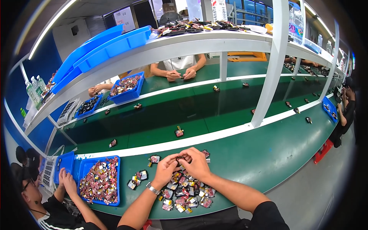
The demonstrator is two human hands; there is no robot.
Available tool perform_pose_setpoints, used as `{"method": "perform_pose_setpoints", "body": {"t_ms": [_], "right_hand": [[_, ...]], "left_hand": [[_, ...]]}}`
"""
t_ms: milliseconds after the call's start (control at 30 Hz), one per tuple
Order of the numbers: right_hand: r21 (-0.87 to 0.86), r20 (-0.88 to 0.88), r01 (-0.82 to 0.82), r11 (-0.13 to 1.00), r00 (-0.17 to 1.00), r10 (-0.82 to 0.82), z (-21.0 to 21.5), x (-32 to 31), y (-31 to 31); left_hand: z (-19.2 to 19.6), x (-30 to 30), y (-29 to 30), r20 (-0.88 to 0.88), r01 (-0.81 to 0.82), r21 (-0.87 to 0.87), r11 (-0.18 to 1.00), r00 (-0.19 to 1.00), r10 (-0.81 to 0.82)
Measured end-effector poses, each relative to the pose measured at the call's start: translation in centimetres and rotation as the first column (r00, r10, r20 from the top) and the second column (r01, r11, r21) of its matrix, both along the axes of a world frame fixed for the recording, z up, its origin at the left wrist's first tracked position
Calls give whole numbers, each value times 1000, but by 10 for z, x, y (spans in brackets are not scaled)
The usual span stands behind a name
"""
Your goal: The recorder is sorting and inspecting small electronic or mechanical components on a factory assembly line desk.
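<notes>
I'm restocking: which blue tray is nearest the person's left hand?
The blue tray heaped with reddish parts on the near bench; the others lie farther from the left hand.

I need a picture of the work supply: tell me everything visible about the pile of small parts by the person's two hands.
The pile is a loose, overlapping heap of small pieces with dark edges that look like plastic, and red, silvery-grey and yellow areas. They lie at mixed angles on the green worktop, just nearer than the left hand and right hand. Whether either hand touches it is unclear.
</notes>
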State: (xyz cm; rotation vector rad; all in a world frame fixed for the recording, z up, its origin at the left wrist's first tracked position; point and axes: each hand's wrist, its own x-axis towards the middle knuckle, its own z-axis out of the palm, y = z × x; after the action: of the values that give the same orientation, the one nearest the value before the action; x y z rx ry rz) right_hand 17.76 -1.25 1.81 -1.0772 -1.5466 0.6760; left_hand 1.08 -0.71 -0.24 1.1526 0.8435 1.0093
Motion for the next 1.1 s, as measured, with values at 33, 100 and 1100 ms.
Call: {"method": "perform_pose_setpoints", "body": {"t_ms": [33, 100, 1100], "right_hand": [[-2, -1, 0, 1000, 1000, 0, 0, 0, 0], [-29, 19, -12, 999, 1000, 13, 0, 0, 0], [-223, -57, -76, 972, 996, 64, 3, 13, 14]], "left_hand": [[3, 1, -1, -52, -15, 31, 999, 998, 16], [4, 1, -1, -105, -30, 62, 998, 994, 37], [10, 5, -6, -59, -112, 185, 976, 990, 124]]}}
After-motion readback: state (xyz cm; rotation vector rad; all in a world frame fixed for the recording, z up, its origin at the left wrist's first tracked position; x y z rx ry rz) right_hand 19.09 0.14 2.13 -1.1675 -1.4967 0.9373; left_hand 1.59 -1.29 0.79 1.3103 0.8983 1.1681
